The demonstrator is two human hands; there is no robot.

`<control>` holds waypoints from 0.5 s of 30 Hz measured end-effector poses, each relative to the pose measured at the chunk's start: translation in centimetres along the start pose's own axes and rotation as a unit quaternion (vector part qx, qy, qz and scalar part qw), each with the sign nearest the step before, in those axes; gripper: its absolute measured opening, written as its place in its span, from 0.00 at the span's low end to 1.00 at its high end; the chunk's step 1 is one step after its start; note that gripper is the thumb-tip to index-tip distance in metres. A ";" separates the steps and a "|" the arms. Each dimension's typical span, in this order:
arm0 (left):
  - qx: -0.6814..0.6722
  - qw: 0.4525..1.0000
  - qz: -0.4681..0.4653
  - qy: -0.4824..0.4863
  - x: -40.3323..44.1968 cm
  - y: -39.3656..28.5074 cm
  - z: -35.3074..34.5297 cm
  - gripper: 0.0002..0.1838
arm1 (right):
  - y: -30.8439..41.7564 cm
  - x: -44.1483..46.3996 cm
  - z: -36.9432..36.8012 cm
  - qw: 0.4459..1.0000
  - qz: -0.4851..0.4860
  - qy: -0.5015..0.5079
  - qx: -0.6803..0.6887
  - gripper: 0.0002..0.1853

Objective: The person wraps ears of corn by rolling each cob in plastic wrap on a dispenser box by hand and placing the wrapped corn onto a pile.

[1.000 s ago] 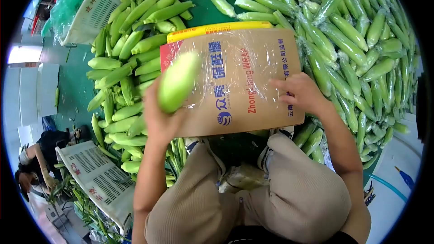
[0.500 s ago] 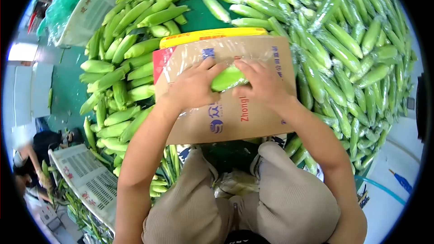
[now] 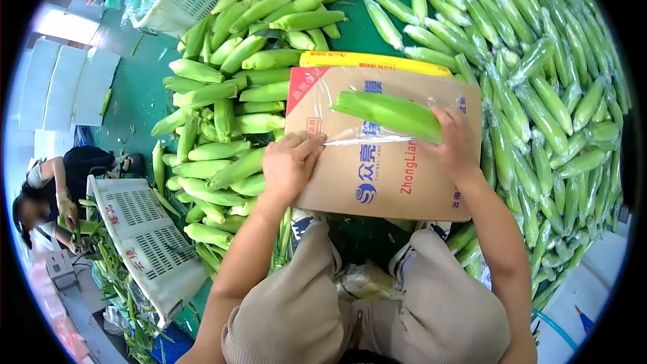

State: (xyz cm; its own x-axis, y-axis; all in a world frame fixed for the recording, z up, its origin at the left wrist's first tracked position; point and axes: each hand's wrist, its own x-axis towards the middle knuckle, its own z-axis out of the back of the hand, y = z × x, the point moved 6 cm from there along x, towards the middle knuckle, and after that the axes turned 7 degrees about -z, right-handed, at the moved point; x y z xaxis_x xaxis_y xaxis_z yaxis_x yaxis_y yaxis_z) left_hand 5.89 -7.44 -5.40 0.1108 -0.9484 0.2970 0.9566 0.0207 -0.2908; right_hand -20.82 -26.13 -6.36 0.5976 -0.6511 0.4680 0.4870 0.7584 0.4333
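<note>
At near left, a white perforated plastic crate (image 3: pixel 138 219), contents unclear, stands beside loose green corn ears (image 3: pixel 219 152). The left hand (image 3: pixel 290 162) pinches clear plastic film (image 3: pixel 367 140) near the left edge of a brown cardboard box (image 3: pixel 330 192); over it, the right hand (image 3: pixel 457 152) grips a long green corn ear (image 3: pixel 387 113) by its right end. Green surface (image 3: pixel 360 34) shows past the far edge, left of heaped film-wrapped ears (image 3: pixel 519 81).

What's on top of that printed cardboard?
An ear of corn and clear film are over the cardboard; the right hand holds the corn's end, the left hand is at the film's edge. The cardboard face beneath the corn and right hand is covered.
</note>
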 end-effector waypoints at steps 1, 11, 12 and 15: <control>0.035 0.999 0.009 -0.012 0.0 -0.1 -0.2 0.11 | 0.1 0.1 0.4 1.000 0.000 0.008 -0.021 0.38; -0.226 0.973 -0.037 -0.039 0.1 -6.7 -1.0 0.14 | 4.4 0.1 -1.0 0.950 0.036 0.309 -0.006 0.40; -0.148 0.986 -0.074 -0.033 0.7 -7.9 -0.6 0.20 | 4.9 0.8 -0.4 0.953 0.041 0.299 -0.039 0.40; -0.081 0.991 -0.107 0.004 4.8 -6.8 -1.6 0.22 | 6.3 2.6 0.4 0.967 0.055 0.228 -0.102 0.40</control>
State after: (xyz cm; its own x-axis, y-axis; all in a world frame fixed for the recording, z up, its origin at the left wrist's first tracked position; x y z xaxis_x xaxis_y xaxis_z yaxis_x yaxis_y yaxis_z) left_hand -0.54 -12.67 -3.49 -0.0935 -0.9283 0.3598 0.9023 -0.2318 -0.3636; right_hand -16.44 -23.09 -2.13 0.8491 -0.5199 0.0935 0.4920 0.8428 0.2183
